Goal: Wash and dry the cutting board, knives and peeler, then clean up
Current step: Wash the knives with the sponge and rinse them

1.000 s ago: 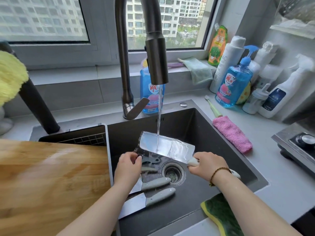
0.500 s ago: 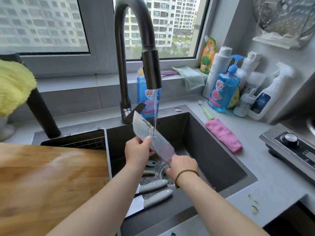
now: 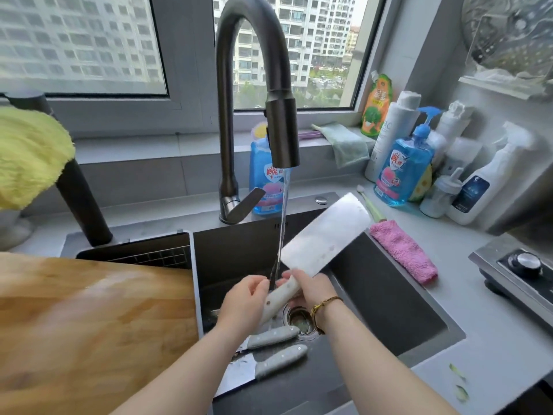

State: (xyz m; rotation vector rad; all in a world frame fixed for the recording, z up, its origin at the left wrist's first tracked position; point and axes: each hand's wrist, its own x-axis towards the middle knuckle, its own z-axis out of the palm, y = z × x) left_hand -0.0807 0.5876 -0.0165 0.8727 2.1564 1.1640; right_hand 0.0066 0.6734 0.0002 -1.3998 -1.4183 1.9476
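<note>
While the right hand (image 3: 312,287) holds the cleaver (image 3: 326,235), knives (image 3: 276,359) lie half-hidden.

Cutting board (image 3: 89,324) runs off the left and bottom edges, full outline lost. Left forearm (image 3: 209,354) hides most of the blades on the two knives (image 3: 278,359), and the right hand (image 3: 311,287) has its fingertips out of sight behind the cleaver (image 3: 326,235) handle.

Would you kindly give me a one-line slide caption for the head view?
Left hand and right hand hold a cleaver under the running tap; two knives lie in the sink.
</note>
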